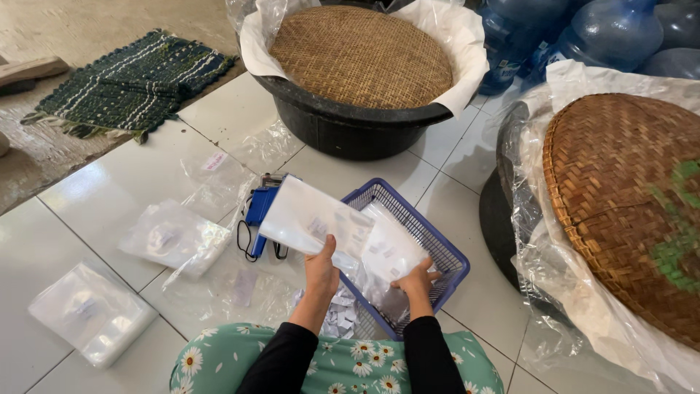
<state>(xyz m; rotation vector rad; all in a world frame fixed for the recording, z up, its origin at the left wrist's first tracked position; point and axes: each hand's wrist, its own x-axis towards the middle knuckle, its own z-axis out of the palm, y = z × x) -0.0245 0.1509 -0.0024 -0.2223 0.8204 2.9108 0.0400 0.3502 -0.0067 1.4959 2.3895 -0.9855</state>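
Hands: left grips plastic bags; right clutches more inside basket.

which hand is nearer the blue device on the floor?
Left. The left hand holds a stack of clear bags right beside the blue device; the right hand is farther off, inside the blue basket.

Long black sleeves reach to both wrists, leaving the hands, left and right, bare; below them spreads a mint-green garment printed with white, yellow-centred daisies.
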